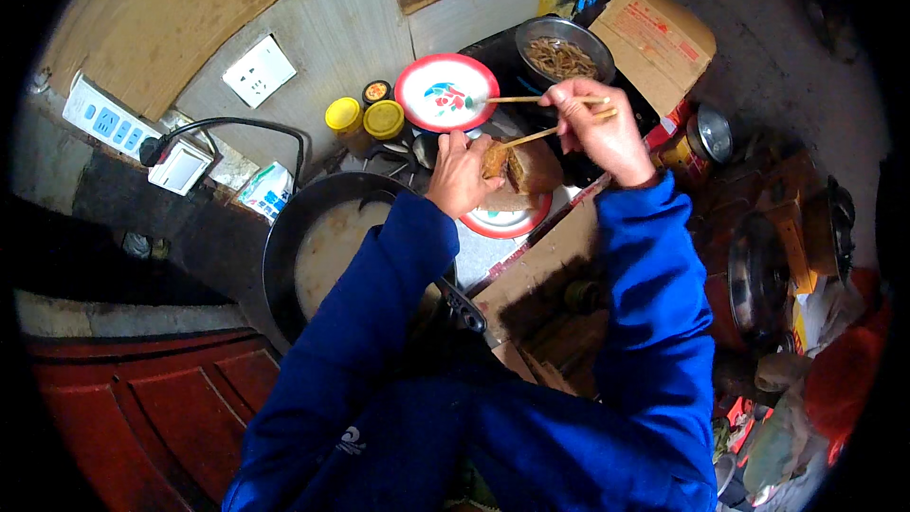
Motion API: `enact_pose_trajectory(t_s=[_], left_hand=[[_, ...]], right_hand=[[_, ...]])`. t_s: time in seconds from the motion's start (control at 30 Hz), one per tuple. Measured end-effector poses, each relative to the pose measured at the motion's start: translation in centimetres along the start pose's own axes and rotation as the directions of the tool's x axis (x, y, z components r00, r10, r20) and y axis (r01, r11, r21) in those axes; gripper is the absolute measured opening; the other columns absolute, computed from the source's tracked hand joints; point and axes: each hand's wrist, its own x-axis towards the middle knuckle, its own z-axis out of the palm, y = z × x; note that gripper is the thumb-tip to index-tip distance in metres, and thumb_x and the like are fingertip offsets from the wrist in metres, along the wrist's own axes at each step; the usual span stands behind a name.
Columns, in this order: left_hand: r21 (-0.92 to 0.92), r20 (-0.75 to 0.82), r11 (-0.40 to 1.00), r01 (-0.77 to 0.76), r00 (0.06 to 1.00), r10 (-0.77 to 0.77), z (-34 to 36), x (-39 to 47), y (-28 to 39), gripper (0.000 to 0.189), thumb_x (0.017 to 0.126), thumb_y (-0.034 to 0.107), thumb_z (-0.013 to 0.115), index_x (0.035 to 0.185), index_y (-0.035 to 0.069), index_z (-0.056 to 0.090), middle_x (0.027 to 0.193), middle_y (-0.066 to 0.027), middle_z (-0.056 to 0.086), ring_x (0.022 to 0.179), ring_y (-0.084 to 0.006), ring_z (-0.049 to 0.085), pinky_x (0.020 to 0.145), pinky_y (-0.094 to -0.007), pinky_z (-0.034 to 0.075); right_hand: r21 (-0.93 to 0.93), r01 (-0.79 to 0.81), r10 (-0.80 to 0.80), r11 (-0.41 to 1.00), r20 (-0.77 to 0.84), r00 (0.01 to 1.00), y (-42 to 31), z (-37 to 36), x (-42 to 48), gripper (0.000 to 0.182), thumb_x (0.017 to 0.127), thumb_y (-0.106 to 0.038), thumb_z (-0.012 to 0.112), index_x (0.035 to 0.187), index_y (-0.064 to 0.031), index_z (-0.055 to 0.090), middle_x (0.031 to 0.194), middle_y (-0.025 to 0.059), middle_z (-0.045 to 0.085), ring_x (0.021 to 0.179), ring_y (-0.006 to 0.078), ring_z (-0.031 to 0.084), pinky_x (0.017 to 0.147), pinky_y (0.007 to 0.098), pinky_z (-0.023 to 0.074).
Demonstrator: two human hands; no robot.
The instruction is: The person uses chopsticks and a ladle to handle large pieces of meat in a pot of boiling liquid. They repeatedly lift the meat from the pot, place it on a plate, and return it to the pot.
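My right hand (601, 131) grips a pair of wooden chopsticks (522, 99), spread well apart. One tip reaches the floral enamel plate (444, 94) or hangs above it; I cannot tell which. The other tip meets a golden-brown piece of bread-like food (494, 160), which my left hand (458, 174) holds with fingers and thumb. Right beside that piece is a larger brown chunk of the food (537, 165), over a second red-rimmed plate (506, 229). The left palm and part of the held piece are hidden from above.
Left of the plates sits a large black wok (274, 256) of cloudy, pale liquid. Yellow-lidded jars (344, 114) stand by the wall. A metal bowl (604, 57) of brown strips and a cardboard box (654, 35) are at the back right. A black cord (245, 122) runs from the socket.
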Motion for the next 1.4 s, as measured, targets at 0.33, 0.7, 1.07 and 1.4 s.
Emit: enact_pose_trajectory(t_s=[0.33,0.7,1.07,1.4], left_hand=[[-0.1,-0.088,0.994,0.052,0.994,-0.061,-2.7,-0.7,-1.4,0.072,0.071,0.025,0.078,0.128,-0.005,0.047,0.113,-0.0232,0.048,0.109,-0.0393,0.041,0.098,-0.044,0.035],[-0.167,-0.266,0.979,0.12,0.95,-0.162,-15.8,-14.0,-7.0,0.045,0.075,0.018,0.073,0.115,0.005,0.055,0.105,-0.0155,0.052,0.1,-0.0333,0.048,0.088,-0.0405,0.039],[-0.216,-0.216,0.838,0.501,0.813,-0.541,-19.6,-31.7,-12.8,0.045,0.08,0.017,0.069,0.12,0.003,0.055,0.113,-0.0146,0.053,0.102,-0.0288,0.05,0.088,-0.0366,0.044],[-0.325,-0.093,0.717,0.617,0.733,-0.674,-16.5,-41.0,-13.5,0.042,0.084,0.021,0.067,0.12,0.003,0.056,0.114,-0.0158,0.054,0.109,-0.0275,0.051,0.087,-0.0364,0.046]], right_hand=[[0.054,0.179,-0.176,0.982,-0.05,0.983,-2.3,-2.5,-4.6,0.031,0.099,-0.024,0.048,0.107,0.0012,0.064,0.079,0.0031,0.058,0.062,0.0084,0.055,0.052,0.0198,0.042],[0.122,-0.258,0.183,0.958,0.431,0.883,-0.6,10.2,-12.0,0.017,0.094,-0.015,0.058,0.094,0.0011,0.062,0.068,0.0004,0.058,0.057,0.0061,0.054,0.049,0.021,0.0435],[0.025,-0.336,0.299,0.941,0.4,0.866,2.2,18.0,-16.2,0.018,0.095,-0.017,0.057,0.092,0.0005,0.059,0.071,0.0024,0.056,0.056,0.0085,0.056,0.052,0.0218,0.0468],[0.15,-0.412,0.356,0.899,0.3,0.885,2.8,21.3,-17.9,0.024,0.097,-0.022,0.052,0.093,0.0007,0.057,0.078,0.0051,0.059,0.056,0.0105,0.06,0.05,0.0228,0.0494]])
